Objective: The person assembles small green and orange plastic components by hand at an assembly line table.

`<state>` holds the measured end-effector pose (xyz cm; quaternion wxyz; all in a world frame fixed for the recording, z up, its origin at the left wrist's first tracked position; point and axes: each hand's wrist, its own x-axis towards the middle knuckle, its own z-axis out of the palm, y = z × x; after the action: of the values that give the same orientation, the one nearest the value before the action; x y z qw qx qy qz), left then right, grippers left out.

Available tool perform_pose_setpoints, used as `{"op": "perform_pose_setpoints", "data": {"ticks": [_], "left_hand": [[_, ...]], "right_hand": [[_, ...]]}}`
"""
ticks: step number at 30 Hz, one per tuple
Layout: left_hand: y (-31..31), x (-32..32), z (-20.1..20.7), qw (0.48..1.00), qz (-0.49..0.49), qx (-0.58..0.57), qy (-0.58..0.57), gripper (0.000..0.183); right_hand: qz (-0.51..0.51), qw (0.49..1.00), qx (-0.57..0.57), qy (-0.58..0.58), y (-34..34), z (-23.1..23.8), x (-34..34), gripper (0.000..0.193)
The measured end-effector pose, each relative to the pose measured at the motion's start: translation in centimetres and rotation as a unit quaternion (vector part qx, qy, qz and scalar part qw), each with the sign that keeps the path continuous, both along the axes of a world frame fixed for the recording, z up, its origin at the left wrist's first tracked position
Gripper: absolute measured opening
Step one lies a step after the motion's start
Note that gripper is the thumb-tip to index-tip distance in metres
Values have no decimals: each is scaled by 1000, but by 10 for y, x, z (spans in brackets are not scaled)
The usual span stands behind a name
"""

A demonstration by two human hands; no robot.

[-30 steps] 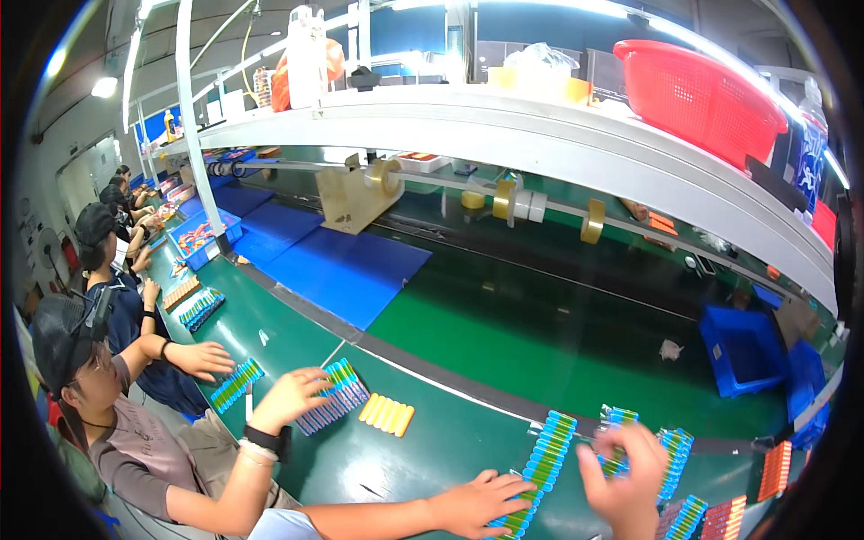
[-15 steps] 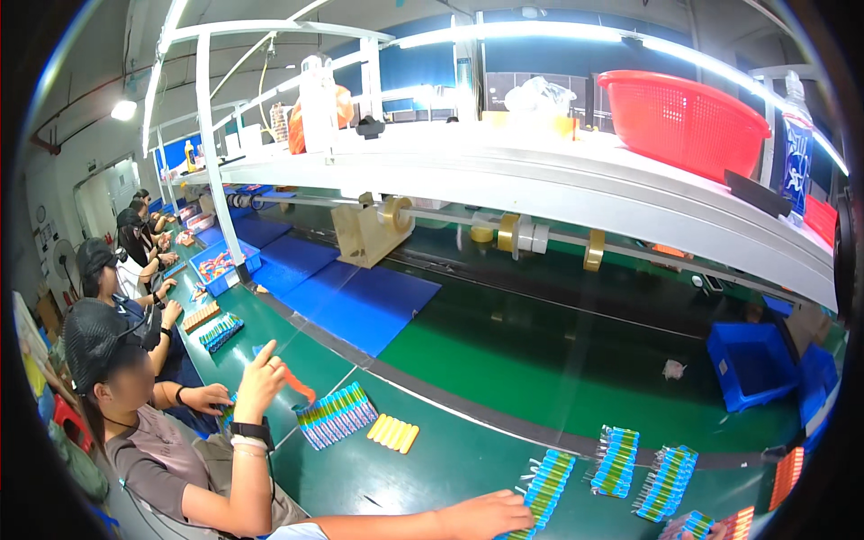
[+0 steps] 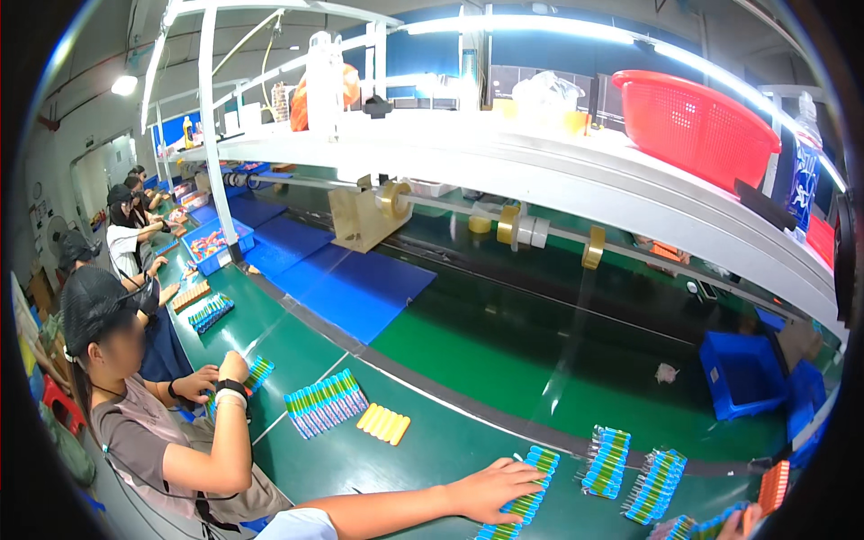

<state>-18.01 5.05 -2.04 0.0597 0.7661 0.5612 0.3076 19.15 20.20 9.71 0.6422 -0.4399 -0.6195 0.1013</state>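
Observation:
My left hand (image 3: 499,490) lies flat, fingers spread, on a row of blue-and-green capped pieces (image 3: 533,481) at the near edge of the green bench (image 3: 432,450). Only a sliver of my right hand (image 3: 742,526) shows at the lower right rim, beside another blue row (image 3: 697,525); its fingers are hidden. Two more such rows (image 3: 607,461) (image 3: 657,486) lie between my hands, a little farther out.
A person in a black cap sits to my left, both hands (image 3: 220,378) at a small row. A long blue-green row (image 3: 324,403) and yellow pieces (image 3: 382,423) lie nearby. Beyond are a dark conveyor belt (image 3: 540,333), blue mats (image 3: 351,288), a blue bin (image 3: 742,373), a tape dispenser (image 3: 364,216) and a red basket (image 3: 693,117).
The view has swung left. My right hand has slid from the rows to the lower right rim. The neighbour's raised hand has come down to a small row.

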Motion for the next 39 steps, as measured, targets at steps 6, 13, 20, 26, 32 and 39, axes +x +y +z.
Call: {"op": "perform_pose_setpoints", "data": {"ticks": [6,13,20,26,32,39], "left_hand": [[0,-7,-6,994,-23,-68,-84,51],[0,-5,-16,998,33,-9,-52,45],[-9,-6,-4,995,8,-32,-97,47],[4,1,-25,995,-15,-18,-102,41],[-1,-8,-14,998,41,-34,-24,50],[8,-1,1,996,38,-73,21,45]], "right_hand": [[465,663,-544,221,-14,-62,-121,21],[463,480,-674,318,-27,-47,-206,33],[563,617,-473,280,14,-32,-244,14],[505,652,-487,287,28,-81,-251,22],[490,711,-429,266,38,-114,-276,29],[452,755,-405,250,44,-126,-277,26]]}}
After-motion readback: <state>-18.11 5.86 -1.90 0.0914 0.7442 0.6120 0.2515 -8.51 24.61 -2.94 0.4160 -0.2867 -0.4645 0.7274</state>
